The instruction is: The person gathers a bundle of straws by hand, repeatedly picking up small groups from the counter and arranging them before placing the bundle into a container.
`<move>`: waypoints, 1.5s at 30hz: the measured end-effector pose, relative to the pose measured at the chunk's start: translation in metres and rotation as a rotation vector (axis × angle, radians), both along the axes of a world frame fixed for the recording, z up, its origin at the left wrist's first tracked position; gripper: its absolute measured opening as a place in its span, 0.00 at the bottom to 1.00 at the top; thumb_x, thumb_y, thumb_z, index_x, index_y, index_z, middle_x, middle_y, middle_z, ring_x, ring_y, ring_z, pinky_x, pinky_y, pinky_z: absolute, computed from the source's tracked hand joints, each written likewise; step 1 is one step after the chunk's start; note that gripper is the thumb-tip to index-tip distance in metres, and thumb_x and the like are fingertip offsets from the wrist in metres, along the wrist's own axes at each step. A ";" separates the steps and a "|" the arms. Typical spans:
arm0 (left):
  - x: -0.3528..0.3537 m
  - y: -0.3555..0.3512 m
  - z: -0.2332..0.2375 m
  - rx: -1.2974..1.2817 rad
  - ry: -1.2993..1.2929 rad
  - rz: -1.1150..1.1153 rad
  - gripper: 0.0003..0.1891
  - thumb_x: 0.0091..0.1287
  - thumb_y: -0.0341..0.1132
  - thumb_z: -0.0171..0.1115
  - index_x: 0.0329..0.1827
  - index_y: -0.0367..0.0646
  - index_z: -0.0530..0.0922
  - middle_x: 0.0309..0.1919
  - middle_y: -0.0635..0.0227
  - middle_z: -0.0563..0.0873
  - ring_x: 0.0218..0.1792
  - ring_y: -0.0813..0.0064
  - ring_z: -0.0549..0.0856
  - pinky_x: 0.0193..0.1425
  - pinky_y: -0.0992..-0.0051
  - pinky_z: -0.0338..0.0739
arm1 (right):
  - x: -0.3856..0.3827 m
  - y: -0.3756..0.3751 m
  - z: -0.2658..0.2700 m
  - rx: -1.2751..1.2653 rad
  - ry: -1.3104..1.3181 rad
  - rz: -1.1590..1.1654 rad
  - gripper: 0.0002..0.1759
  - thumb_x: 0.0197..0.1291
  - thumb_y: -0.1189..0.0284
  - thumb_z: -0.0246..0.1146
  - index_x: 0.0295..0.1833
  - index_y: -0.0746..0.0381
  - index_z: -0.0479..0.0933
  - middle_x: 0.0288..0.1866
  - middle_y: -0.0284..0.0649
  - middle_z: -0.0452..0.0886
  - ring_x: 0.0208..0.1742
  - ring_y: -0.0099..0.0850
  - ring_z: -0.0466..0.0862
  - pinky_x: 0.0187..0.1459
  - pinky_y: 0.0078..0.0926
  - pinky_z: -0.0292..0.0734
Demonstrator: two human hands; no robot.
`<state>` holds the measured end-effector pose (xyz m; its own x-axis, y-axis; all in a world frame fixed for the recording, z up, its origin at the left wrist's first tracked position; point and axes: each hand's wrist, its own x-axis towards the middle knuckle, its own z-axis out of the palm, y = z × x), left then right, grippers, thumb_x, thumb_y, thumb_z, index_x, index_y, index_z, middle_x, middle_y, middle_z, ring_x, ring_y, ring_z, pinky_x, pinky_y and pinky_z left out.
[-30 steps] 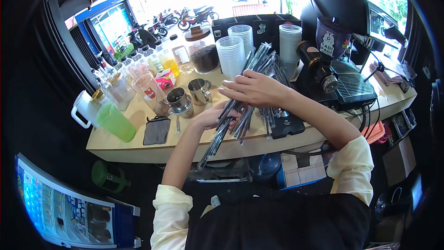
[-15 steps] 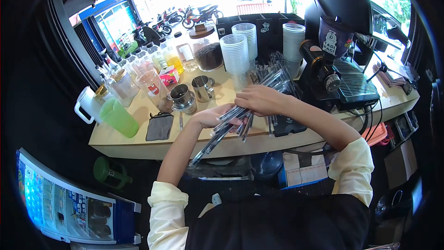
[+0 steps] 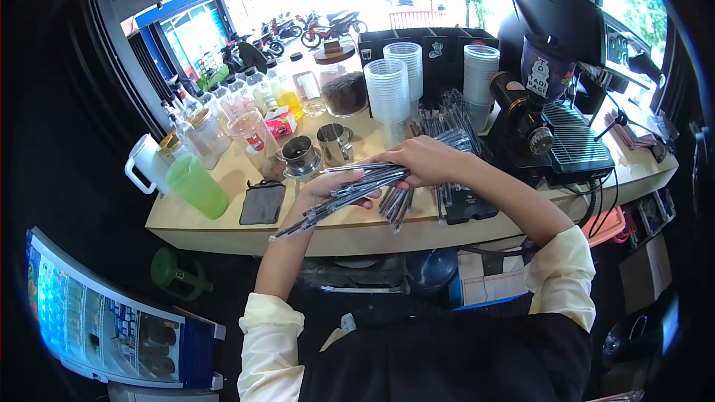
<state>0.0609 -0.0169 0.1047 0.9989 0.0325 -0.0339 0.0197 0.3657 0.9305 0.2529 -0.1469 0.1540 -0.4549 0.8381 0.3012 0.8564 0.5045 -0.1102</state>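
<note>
My left hand (image 3: 333, 184) is wrapped around a bundle of dark straws in clear wrappers (image 3: 316, 213), which slants down to the left over the counter's front edge. Closed over the upper end of the bundle is my right hand (image 3: 423, 161). Below it, more wrapped straws (image 3: 397, 207) fan downward between the hands; which fingers hold them is partly hidden. Behind my right hand, a larger pile of wrapped straws (image 3: 452, 115) lies on the counter. A metal drip filter (image 3: 299, 156) and a metal cup (image 3: 334, 143) stand beyond my left hand.
On the counter (image 3: 186, 225), a green pitcher (image 3: 196, 186) and a dark cloth pouch (image 3: 262, 202) sit at left, with bottles behind. Stacked plastic cups (image 3: 387, 91) stand at the back. A coffee grinder (image 3: 538, 89) and an espresso machine (image 3: 581, 141) occupy the right.
The bundle has turned flatter, its lower end swinging up and left. Several straws now hang apart from it below my right hand. Both hands remain close together.
</note>
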 end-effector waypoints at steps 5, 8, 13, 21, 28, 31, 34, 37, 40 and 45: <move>0.011 0.002 0.002 -0.370 -0.253 -0.383 0.42 0.60 0.61 0.51 0.67 0.37 0.54 0.61 0.42 0.63 0.45 0.62 0.78 0.49 0.61 0.76 | -0.001 -0.001 0.015 -0.127 0.075 -0.041 0.28 0.39 0.75 0.63 0.52 0.62 0.73 0.32 0.50 0.79 0.34 0.47 0.79 0.35 0.39 0.72; 0.009 -0.002 0.023 -0.442 -0.241 -0.350 0.44 0.60 0.60 0.49 0.69 0.34 0.48 0.65 0.33 0.49 0.43 0.60 0.79 0.52 0.57 0.74 | 0.011 0.005 0.018 -0.155 0.379 0.093 0.19 0.43 0.75 0.62 0.44 0.68 0.75 0.26 0.49 0.78 0.25 0.40 0.76 0.31 0.31 0.70; 0.004 0.019 0.001 -0.400 -0.333 0.042 0.27 0.68 0.43 0.43 0.61 0.30 0.60 0.55 0.42 0.69 0.39 0.69 0.80 0.51 0.63 0.77 | 0.019 0.007 0.030 -0.138 0.415 0.061 0.13 0.50 0.71 0.63 0.35 0.70 0.71 0.21 0.40 0.74 0.23 0.26 0.70 0.29 0.26 0.68; 0.018 -0.019 0.023 -0.518 -0.492 0.447 0.16 0.67 0.30 0.48 0.56 0.33 0.65 0.46 0.57 0.77 0.37 0.76 0.81 0.46 0.74 0.80 | 0.017 0.019 0.017 -0.294 0.761 -0.134 0.10 0.53 0.72 0.63 0.33 0.65 0.70 0.17 0.26 0.67 0.17 0.13 0.64 0.18 0.16 0.58; 0.008 -0.002 0.022 -0.786 -0.330 0.156 0.13 0.69 0.34 0.47 0.50 0.33 0.69 0.40 0.63 0.77 0.24 0.86 0.71 0.23 0.88 0.73 | 0.015 0.017 0.008 -0.271 0.748 -0.179 0.10 0.52 0.72 0.62 0.35 0.66 0.72 0.19 0.29 0.70 0.18 0.14 0.66 0.20 0.16 0.61; 0.003 0.007 0.012 -0.530 -0.347 0.166 0.12 0.70 0.35 0.46 0.48 0.33 0.69 0.42 0.64 0.76 0.23 0.87 0.69 0.19 0.90 0.69 | 0.019 0.015 0.006 -0.182 0.668 -0.189 0.11 0.51 0.72 0.63 0.38 0.67 0.74 0.21 0.30 0.73 0.20 0.15 0.67 0.22 0.17 0.63; -0.002 0.005 0.011 -0.500 -0.249 0.159 0.12 0.69 0.32 0.47 0.50 0.35 0.69 0.45 0.65 0.75 0.24 0.87 0.68 0.20 0.90 0.68 | 0.024 0.015 0.003 -0.127 0.651 -0.199 0.14 0.48 0.71 0.63 0.39 0.70 0.74 0.21 0.36 0.73 0.22 0.20 0.69 0.26 0.22 0.66; -0.005 -0.009 0.019 -0.511 -0.206 0.309 0.15 0.66 0.30 0.48 0.54 0.37 0.69 0.47 0.66 0.76 0.23 0.87 0.67 0.21 0.89 0.68 | 0.022 0.011 0.004 -0.120 0.695 -0.229 0.16 0.46 0.71 0.63 0.38 0.72 0.73 0.20 0.40 0.74 0.23 0.24 0.70 0.29 0.27 0.68; -0.007 -0.019 0.026 -0.326 -0.235 0.275 0.19 0.62 0.27 0.50 0.58 0.38 0.68 0.51 0.66 0.75 0.26 0.88 0.71 0.26 0.89 0.69 | 0.019 0.003 0.011 -0.143 0.751 -0.249 0.16 0.45 0.72 0.63 0.37 0.72 0.73 0.20 0.39 0.74 0.23 0.24 0.70 0.29 0.27 0.68; -0.004 -0.023 0.029 0.647 -0.024 0.393 0.18 0.62 0.24 0.50 0.57 0.40 0.71 0.47 0.64 0.79 0.38 0.84 0.78 0.34 0.86 0.73 | 0.023 -0.006 0.011 -0.259 0.842 -0.217 0.13 0.48 0.72 0.63 0.37 0.69 0.73 0.18 0.33 0.73 0.19 0.17 0.69 0.22 0.20 0.65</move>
